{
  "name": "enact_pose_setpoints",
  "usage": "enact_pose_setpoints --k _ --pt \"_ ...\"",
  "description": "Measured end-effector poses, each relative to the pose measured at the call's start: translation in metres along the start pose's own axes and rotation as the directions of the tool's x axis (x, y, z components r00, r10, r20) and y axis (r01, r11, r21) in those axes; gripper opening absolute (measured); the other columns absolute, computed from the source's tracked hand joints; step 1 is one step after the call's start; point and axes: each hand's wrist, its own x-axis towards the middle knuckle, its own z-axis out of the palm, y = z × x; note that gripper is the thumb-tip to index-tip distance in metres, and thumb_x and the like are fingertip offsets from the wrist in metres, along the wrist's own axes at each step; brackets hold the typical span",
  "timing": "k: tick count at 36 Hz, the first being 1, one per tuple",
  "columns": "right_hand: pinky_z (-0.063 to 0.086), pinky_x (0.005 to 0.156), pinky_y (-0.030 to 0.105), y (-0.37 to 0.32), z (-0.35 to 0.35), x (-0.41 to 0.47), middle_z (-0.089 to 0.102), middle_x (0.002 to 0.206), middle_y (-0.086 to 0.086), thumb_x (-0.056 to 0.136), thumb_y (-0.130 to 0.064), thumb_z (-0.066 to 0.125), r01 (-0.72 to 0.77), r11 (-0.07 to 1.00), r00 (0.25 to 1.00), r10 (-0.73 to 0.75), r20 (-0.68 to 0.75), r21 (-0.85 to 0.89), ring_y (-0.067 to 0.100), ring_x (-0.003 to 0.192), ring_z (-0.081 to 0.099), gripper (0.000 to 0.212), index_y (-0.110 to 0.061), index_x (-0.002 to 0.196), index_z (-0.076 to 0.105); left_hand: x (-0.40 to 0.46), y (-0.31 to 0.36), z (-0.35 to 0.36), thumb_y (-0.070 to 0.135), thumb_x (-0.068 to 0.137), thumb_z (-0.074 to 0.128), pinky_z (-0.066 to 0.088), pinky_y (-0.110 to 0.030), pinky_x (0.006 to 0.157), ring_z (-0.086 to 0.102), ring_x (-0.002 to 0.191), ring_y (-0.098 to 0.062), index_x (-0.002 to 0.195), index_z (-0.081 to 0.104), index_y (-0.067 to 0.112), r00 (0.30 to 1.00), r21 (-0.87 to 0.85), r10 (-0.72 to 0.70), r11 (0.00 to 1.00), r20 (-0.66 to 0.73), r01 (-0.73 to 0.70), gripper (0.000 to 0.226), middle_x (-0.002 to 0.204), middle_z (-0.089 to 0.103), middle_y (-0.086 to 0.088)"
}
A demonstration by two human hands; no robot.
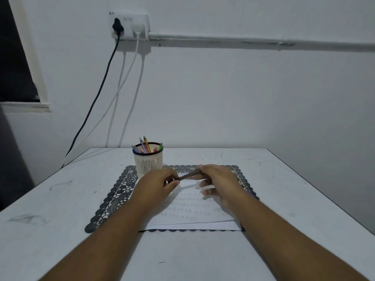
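The pen (188, 175) hangs over the paper (188, 207) with its long axis running 8 to 2 o'clock, the left hand (157, 186) pinching its 8 o'clock end and the right hand (220, 182) its 2 o'clock end, both hands equally near, the pen cup (148, 164) at 11 o'clock

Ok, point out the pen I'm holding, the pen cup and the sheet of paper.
pen (188, 175), head view, middle of its exposed barrel
pen cup (149, 165), head view, its slatted white wall
sheet of paper (192, 222), head view, bare lower part
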Motion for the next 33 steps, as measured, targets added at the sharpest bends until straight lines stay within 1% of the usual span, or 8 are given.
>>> enact_pose_setpoints --k 5,9,12,16,18,20,22,33 --pt "0.054 0.056 0.035 0.002 -0.002 0.001 0.078 0.091 0.017 0.1 -0.014 0.068 0.036 0.999 0.999 -0.036 -0.006 -0.027 0.019 0.064 0.063 0.016 0.0 0.103 0.075 -0.004 -0.001 0.001 0.03 0.091 0.07 0.054 -0.037 0.072 0.06 0.078 -0.002 0.09 0.068 0.034 0.999 -0.015 -0.033 0.999 0.004 0.033 0.004 0.082 0.066 0.016" --pt "0.057 0.056 0.032 0.011 -0.001 0.004 0.075 0.092 0.022 0.1 -0.007 0.067 -0.048 0.999 0.991 0.05 0.122 -0.02 0.024 0.071 0.066 0.015 0.005 0.106 0.073 -0.007 0.004 0.008 0.032 0.09 0.072 0.054 -0.033 0.071 0.06 0.079 -0.001 0.1 0.068 0.038 0.999 -0.013 -0.011 1.0 0.031 0.012 0.012 0.083 0.066 0.019" --pt "0.052 0.052 0.029 0.014 0.002 0.005 0.073 0.084 0.02 0.099 -0.001 0.065 -0.049 0.995 0.989 0.061 0.136 -0.089 0.023 0.066 0.062 0.011 0.005 0.103 0.072 -0.005 0.006 0.009 0.026 0.091 0.071 0.055 -0.038 0.072 0.061 0.079 -0.002 0.095 0.069 0.038 0.998 0.001 0.006 1.0 0.059 -0.006 0.013 0.083 0.065 0.019" --pt "0.043 0.05 0.028 0.017 0.002 0.005 0.069 0.077 0.017 0.093 0.003 0.07 -0.012 0.981 0.996 0.03 0.089 -0.196 0.017 0.057 0.055 0.005 0.002 0.093 0.075 -0.005 0.006 0.009 0.027 0.091 0.068 0.055 -0.036 0.073 0.059 0.08 -0.001 0.09 0.066 0.038 0.997 0.075 -0.009 0.997 0.076 0.003 0.011 0.085 0.063 0.021" --pt "0.051 0.058 0.027 0.018 0.0 0.006 0.067 0.073 0.012 0.09 0.008 0.071 -0.012 0.981 0.996 0.029 0.086 -0.192 0.014 0.058 0.058 0.008 0.002 0.087 0.075 -0.005 0.003 0.008 0.028 0.091 0.067 0.055 -0.035 0.073 0.058 0.081 0.0 0.09 0.066 0.038 0.996 0.09 -0.013 0.996 0.084 0.005 0.01 0.085 0.063 0.021" --pt "0.061 0.078 0.029 0.02 -0.003 0.007 0.068 0.074 0.009 0.088 0.01 0.071 -0.011 0.982 0.995 0.029 0.097 -0.187 0.013 0.069 0.065 0.012 0.0 0.083 0.077 -0.005 0.001 0.007 0.028 0.091 0.067 0.055 -0.034 0.072 0.058 0.08 0.0 0.09 0.066 0.038 0.995 0.093 -0.021 0.996 0.095 0.012 0.01 0.086 0.063 0.021" --pt "0.062 0.088 0.035 0.019 -0.003 0.006 0.069 0.076 0.01 0.089 0.006 0.073 0.0 0.978 0.992 0.026 0.121 -0.209 0.015 0.073 0.066 0.01 0.0 0.083 0.078 -0.004 0.0 0.007 0.027 0.092 0.067 0.054 -0.033 0.071 0.058 0.08 -0.001 0.09 0.066 0.038 0.995 0.095 -0.024 0.995 0.102 0.015 0.011 0.086 0.063 0.021" --pt "0.059 0.085 0.033 0.018 -0.007 0.008 0.07 0.08 0.014 0.09 0.005 0.069 0.037 0.946 0.998 -0.022 0.051 -0.322 0.018 0.079 0.064 0.011 0.002 0.081 0.075 -0.002 -0.006 0.007 0.028 0.09 0.067 0.046 -0.027 0.064 0.057 0.08 -0.001 0.09 0.065 0.037 0.994 0.113 -0.036 0.993 0.106 0.024 0.008 0.086 0.062 0.021"
